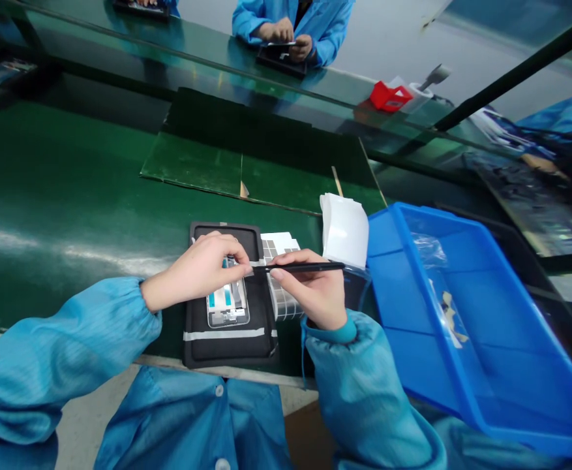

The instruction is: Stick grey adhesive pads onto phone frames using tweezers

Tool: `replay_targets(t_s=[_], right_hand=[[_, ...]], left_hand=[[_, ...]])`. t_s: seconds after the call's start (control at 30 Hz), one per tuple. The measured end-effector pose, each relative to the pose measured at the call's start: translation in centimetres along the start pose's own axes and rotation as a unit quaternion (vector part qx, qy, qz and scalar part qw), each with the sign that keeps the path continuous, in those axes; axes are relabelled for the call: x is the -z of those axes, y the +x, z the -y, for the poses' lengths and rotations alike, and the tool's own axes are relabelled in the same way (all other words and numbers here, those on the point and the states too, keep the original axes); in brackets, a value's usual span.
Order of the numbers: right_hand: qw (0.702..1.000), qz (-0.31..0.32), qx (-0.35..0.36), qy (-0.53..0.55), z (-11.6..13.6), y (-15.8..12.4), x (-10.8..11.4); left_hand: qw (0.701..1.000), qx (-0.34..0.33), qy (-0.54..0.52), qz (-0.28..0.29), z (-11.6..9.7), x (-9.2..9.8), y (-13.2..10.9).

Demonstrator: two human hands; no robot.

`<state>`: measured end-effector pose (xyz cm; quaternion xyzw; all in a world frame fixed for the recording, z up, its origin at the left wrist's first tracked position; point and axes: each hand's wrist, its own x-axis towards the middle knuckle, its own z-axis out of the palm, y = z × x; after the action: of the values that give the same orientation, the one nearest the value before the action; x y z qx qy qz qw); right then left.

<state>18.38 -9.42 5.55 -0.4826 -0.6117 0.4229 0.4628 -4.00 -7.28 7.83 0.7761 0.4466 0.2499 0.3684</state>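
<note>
My right hand [317,290] grips a pair of black tweezers [315,266] held almost level, their tips pointing left. My left hand [212,264] is closed in a pinch at the tweezer tips; what lies between its fingertips is too small to make out. Beneath the left hand, an opened phone [227,307] with its inner parts showing lies in a black padded tray [202,349]. The hand covers the phone's upper part. A sheet of grey square stickers [286,301] lies just right of the tray, partly under the right hand.
A stack of white sheets [345,228] stands beside a large blue bin [525,339] holding scraps and clear plastic. Green boards [276,176] lie farther back. Across the bench, a co-worker's hands [286,36] work above another black tray. A red box [390,96] sits on the glass shelf.
</note>
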Motion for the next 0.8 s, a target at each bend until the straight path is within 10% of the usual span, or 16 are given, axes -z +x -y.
replay_targets(t_s=[0.53, 0.8], right_hand=[[0.998, -0.045, -0.028, -0.028, 0.3, 1.1, -2.2], [0.994, 0.013, -0.105, 0.013, -1.2, 2.0, -5.7]], left_hand=[[0.994, 0.016, 0.086, -0.068, 3.1, 2.8, -1.0], [0.970, -0.148, 0.188, -0.048, 7.3, 2.0, -3.7]])
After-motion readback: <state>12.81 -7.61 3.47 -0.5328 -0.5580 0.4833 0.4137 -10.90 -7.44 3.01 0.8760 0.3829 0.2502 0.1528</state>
